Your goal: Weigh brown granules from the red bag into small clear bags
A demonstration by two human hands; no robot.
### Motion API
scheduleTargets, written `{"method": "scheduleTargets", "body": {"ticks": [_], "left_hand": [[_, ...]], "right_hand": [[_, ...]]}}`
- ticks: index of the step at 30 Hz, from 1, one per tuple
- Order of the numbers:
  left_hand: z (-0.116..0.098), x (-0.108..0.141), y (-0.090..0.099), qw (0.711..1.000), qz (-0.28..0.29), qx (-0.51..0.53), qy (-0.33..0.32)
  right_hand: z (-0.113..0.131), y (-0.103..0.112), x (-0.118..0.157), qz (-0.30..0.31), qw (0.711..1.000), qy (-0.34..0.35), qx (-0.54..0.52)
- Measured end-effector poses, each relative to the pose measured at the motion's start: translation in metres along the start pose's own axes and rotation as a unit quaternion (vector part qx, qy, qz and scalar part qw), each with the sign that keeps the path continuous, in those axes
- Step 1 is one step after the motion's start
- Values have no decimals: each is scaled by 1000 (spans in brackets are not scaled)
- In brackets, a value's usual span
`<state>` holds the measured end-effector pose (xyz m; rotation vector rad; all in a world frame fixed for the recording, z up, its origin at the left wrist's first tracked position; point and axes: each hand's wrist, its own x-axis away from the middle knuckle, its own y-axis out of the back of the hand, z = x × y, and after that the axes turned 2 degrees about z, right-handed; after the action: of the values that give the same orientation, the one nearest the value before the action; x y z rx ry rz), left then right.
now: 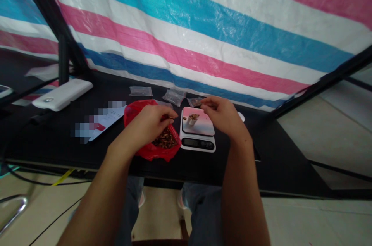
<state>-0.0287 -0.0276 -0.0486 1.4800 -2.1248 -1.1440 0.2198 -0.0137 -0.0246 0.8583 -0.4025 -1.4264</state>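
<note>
My left hand (154, 123) is above a red plastic bag (151, 153), thumb and fingers pinched together. What the pinch holds is too small to make out. Brown dried pieces (166, 140) fill the bag's open mouth. To its right stands a white kitchen scale (200, 128) bearing a small pale cup (192, 120) of similar brown pieces, with a few loose bits on the plate. My right hand (221, 114) is over the scale's right edge, fingers loosely curved and thumb a little apart. Near those fingertips lies a small clear bag (194, 102), partly covered.
More small clear bags (173, 96) lie along the back of the black table (241, 172). A white device (62, 95) and a printed sheet (109, 122) are on the left. Striped sheeting (186, 40) hangs behind, with black frame bars at both sides.
</note>
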Motion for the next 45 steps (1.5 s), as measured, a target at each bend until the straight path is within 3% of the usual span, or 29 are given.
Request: {"method": "scheduleTargets", "body": {"ticks": [6,11,15,26,41,45], "left_hand": [[-22,-42,-19,991,-23,81,-101],[-24,-64,-36,991,-35,78,-101],[-23,-65,-43,992,-26,90,-81],[-22,-62,-50,993,-10,108,-52],[-17,-57,-55,981,-1,180,-72],[-19,-53,-54,983,-5,155,-94]], "right_hand": [[-6,-1,0,25,999,-25,8],[-8,-1,2,62,997,-28,46],[-6,-2,1,94,995,-24,26],[-7,-3,2,82,996,-22,18],[-11,-2,4,73,997,-13,10],[-11,-2,5,70,997,-8,16]]}}
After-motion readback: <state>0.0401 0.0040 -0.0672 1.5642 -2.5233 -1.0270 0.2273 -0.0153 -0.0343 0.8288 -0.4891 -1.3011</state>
